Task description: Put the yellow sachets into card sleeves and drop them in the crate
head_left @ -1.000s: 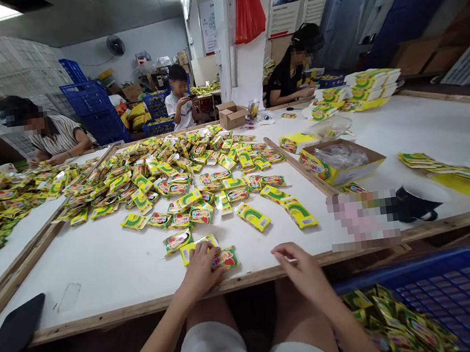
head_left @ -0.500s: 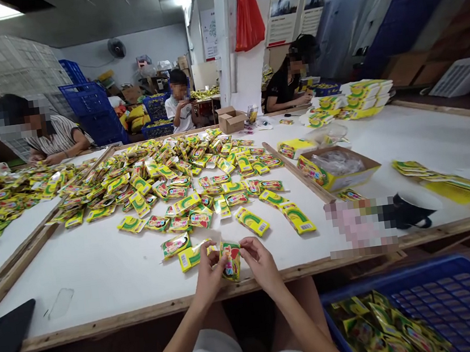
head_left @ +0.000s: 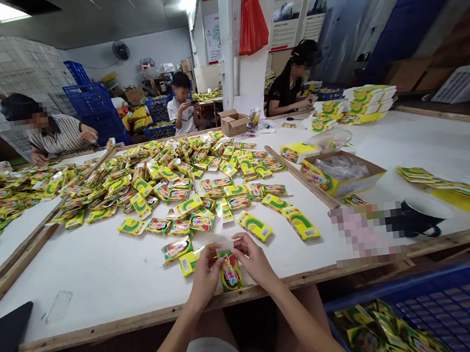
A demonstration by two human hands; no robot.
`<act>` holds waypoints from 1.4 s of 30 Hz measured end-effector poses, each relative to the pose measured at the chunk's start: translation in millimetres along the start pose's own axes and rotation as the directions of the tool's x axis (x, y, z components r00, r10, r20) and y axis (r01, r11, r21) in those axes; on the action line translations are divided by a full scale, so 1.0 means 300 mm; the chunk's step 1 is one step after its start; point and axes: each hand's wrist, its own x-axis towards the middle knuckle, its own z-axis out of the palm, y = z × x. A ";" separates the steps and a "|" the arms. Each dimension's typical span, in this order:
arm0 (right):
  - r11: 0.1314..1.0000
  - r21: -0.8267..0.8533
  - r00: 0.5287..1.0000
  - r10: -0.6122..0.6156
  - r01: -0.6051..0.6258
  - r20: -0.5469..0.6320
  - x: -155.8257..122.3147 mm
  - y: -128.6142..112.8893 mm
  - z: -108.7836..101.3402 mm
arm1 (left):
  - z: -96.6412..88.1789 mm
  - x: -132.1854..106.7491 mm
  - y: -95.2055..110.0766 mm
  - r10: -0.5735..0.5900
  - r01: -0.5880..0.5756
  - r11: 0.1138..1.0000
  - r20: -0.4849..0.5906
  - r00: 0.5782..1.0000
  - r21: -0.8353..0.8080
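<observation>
Head view: we pinch the top of one small packet [head_left: 231,276] between the bent fingers of our left hand [head_left: 205,272] and right hand [head_left: 251,258], at the near edge of the table [head_left: 115,282]. Beyond lies a heap of packets [head_left: 153,177]; a blue basket [head_left: 429,307] sits lower right.

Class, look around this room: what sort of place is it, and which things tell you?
Probably a packing workshop: a big heap of yellow and green packets lies on the long white worktable, a blue basket beside it holds more, and blue crates stand stacked behind.
</observation>
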 end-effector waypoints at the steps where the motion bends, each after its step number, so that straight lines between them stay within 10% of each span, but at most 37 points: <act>1: 1.000 0.005 1.000 -0.001 0.001 0.011 0.001 -0.001 0.001 | 0.001 0.001 0.001 0.001 -0.001 1.000 -0.008 1.000 -0.031; 33: 0.992 0.051 0.993 0.111 -0.113 0.045 -0.036 -0.024 0.031 | 0.006 0.004 0.013 -0.118 0.105 0.988 -0.127 0.985 -0.109; 42: 0.997 0.017 0.993 0.077 -0.079 0.084 -0.024 -0.044 0.027 | -0.027 0.008 -0.005 -0.155 0.153 0.971 0.007 0.988 -0.183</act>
